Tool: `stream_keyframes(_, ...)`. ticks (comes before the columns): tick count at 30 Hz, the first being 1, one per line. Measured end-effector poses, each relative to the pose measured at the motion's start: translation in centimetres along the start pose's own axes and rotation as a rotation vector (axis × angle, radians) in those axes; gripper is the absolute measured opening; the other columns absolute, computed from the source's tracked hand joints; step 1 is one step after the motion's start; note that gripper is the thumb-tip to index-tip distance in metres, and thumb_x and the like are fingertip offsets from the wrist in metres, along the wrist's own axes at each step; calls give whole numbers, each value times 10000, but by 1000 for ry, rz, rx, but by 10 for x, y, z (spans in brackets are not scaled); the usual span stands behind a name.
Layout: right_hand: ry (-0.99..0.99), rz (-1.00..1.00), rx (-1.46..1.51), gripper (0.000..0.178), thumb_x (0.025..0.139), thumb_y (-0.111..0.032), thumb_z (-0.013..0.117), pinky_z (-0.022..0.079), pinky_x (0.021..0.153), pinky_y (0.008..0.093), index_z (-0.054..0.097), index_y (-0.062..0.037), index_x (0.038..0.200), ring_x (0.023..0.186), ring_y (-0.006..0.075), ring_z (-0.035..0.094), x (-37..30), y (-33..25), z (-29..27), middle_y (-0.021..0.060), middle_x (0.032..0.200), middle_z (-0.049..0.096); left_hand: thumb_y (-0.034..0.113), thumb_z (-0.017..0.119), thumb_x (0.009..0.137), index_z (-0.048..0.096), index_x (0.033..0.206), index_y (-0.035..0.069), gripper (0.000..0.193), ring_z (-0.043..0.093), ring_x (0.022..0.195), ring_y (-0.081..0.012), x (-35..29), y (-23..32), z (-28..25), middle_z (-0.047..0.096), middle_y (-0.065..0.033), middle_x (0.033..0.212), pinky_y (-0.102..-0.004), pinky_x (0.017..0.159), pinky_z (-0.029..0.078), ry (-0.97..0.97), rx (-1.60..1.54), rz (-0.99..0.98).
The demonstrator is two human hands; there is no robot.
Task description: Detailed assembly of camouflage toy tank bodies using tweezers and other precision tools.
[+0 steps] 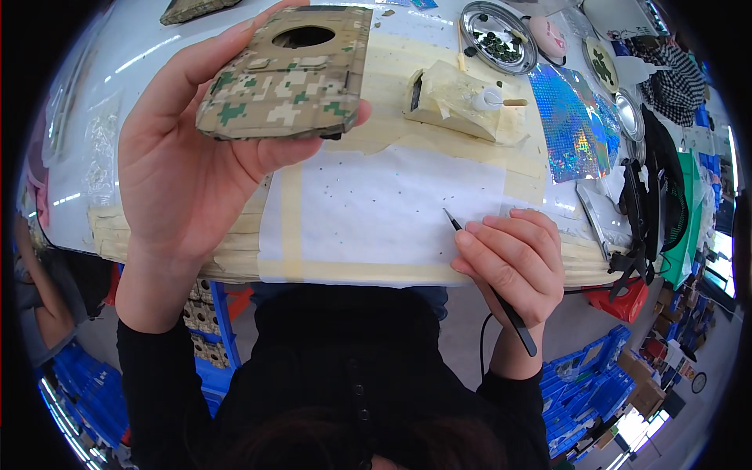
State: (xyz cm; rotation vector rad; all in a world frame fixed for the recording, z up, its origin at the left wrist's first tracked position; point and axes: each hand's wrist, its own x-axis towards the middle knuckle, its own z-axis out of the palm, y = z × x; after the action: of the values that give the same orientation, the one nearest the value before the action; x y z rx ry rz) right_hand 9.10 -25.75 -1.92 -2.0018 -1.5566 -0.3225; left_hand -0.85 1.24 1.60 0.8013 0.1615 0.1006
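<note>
My left hand [192, 157] is closed round a camouflage-painted model hull [290, 90], raised above the far left of the white paper. The hull has a round hole in its top and a pixel pattern of tan, green and white. In my right hand [513, 262] is a pair of black tweezers [509, 313], gripped with the fine tip pointing away over the paper. Several tiny dark specks lie scattered on the white paper sheet [352, 227], which has yellow tape along its edges. The tweezer tip seems to hold nothing I can make out.
Behind the paper stands a tape-covered block [450, 102] bearing a small white pot [487, 99] and a stick. A round metal dish [497, 39] holds small dark green parts. Shiny holographic sheets [572, 125] lie at right, near silver scissors [593, 219]. Another camouflage piece [196, 8] sits far left.
</note>
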Motion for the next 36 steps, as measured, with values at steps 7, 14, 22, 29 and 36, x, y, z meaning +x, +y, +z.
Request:
stream_keyframes(7,10,-7,2,226,666,-177,774,497,729,324,712,-118,875,780,149,615,0,1,1,-9,845,664,231,257,974,114,1413,-75,554,588,1033,-385,-1,-3,3,309,-275,1390,-307,724,608,19,2,32)
stream_keyframes(14,30,23,78,227,662,-166,774,496,727,328,713,-103,872,769,168,614,0,3,-1,11,839,662,232,254,976,111,1413,-75,553,577,1048,-388,0,1,3,323,-288,1373,-309,723,606,16,4,4)
stream_keyframes(22,110,239,357,198,705,-46,741,481,698,318,696,2,892,713,206,599,-5,6,-4,100,791,655,216,269,973,113,1410,-80,550,573,1053,-398,1,0,1,316,-300,1371,-312,730,606,-14,-21,18)
stream_keyframes(29,233,744,964,150,855,-58,607,488,680,271,660,63,927,725,186,634,-4,-2,-15,139,810,660,172,319,961,178,1415,-38,519,585,1049,-383,0,-4,3,418,-262,1318,-308,758,599,143,143,61)
stream_keyframes(36,276,969,1370,252,928,-159,529,522,611,279,611,75,973,696,217,668,-1,5,-24,167,802,671,137,373,935,350,1348,6,434,614,1042,-293,0,-9,15,527,-178,1229,-316,832,552,176,418,34)
